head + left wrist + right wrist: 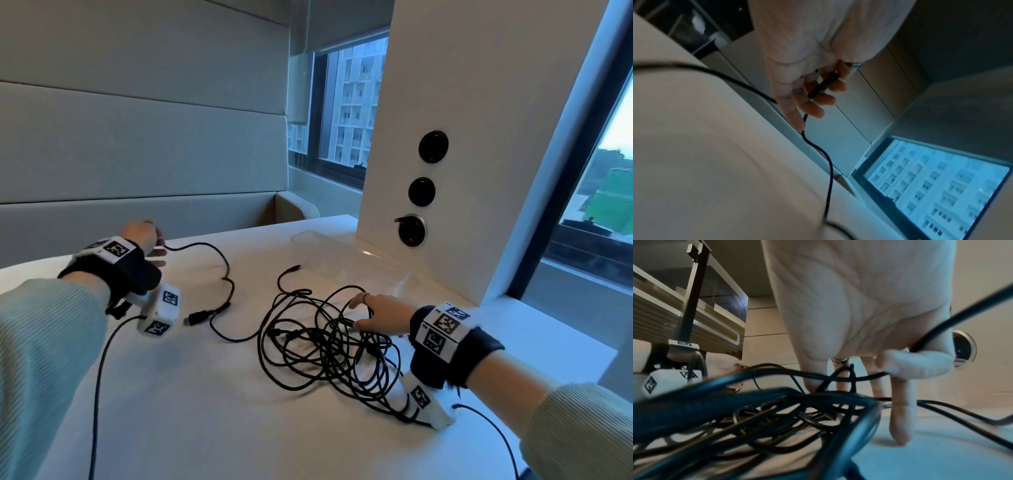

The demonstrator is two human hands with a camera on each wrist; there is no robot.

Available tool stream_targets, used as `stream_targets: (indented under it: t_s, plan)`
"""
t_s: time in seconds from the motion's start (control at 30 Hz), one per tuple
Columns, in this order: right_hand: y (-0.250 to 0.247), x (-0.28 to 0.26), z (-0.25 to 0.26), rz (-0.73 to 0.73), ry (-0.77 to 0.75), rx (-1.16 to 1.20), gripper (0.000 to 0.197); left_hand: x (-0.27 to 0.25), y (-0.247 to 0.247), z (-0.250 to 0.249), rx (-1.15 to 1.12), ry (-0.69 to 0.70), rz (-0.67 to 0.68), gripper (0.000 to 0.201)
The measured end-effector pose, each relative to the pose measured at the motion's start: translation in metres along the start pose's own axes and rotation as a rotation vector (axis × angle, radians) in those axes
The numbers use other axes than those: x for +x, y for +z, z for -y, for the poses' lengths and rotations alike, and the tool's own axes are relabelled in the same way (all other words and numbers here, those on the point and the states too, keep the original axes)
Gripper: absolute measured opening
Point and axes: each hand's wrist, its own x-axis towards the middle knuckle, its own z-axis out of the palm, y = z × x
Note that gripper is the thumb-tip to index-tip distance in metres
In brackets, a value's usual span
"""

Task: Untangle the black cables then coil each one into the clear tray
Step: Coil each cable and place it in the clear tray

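Left hand (807, 91) pinches a cable end (823, 86) (clearest at the wrist); right hand (380, 317) spread, thumb hooking the tangle (329, 346).

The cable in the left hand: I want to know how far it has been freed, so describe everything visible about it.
The cable in the left hand is thin, black and round, with a matte rubbery look. The left hand grips its thicker plug end in curled fingers, raised above the white table. From there it snakes loosely across the table toward the tangled pile; whether it is fully free of the pile cannot be told.
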Motion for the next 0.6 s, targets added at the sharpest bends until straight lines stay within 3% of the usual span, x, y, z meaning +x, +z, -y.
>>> stream_targets:
  t_s: [0.1,0.23,0.47,0.6]
  plan:
    - [-0.002,-0.008,0.0,-0.015,-0.05,0.035,0.048,-0.003,0.003,0.012,0.374,0.005,0.065,0.038]
    - [-0.004,-0.017,-0.002,-0.052,-0.089,0.056,0.052,-0.019,0.007,0.019,0.723,0.001,0.249,0.039]
    - [-0.016,-0.033,-0.009,-0.1,-0.087,0.139,0.049,-0.043,0.01,0.018,1.424,0.203,0.322,0.036]
    - [-0.022,-0.045,-0.007,-0.18,-0.102,0.138,0.039,-0.059,0.021,0.011,1.663,0.336,0.235,0.043]
